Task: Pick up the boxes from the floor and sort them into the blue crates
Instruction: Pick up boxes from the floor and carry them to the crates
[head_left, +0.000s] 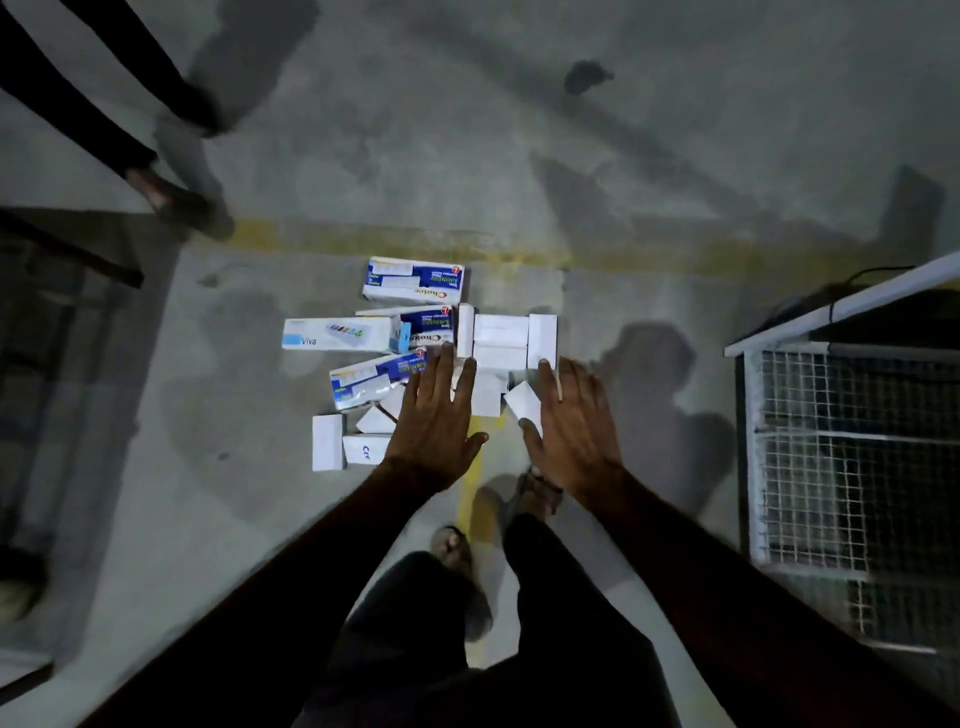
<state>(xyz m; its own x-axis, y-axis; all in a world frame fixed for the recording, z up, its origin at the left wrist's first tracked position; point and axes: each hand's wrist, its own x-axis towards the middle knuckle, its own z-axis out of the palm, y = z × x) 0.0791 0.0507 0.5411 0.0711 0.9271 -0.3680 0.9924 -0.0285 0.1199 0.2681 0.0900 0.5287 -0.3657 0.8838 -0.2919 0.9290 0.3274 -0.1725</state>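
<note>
A heap of small cardboard boxes lies on the grey concrete floor ahead of me. Three are blue-and-white boxes (414, 281); a long white "Viva" box (337, 335) lies at the left. Several plain white boxes (501, 338) cluster at the right, and more white boxes (328, 441) lie at the near left. My left hand (435, 421) reaches over the near side of the heap, palm down, fingers spread, holding nothing. My right hand (574, 415) is stretched out beside it, open, just above a tilted white box (523, 401). No blue crate is in view.
A white wire-mesh cage or trolley (831, 452) stands at the right. Another person's legs and foot (156, 182) are at the upper left. A dark structure (52, 312) fills the left edge. A faded yellow line (467, 249) crosses the floor. My own legs and sandalled feet (457, 551) are below.
</note>
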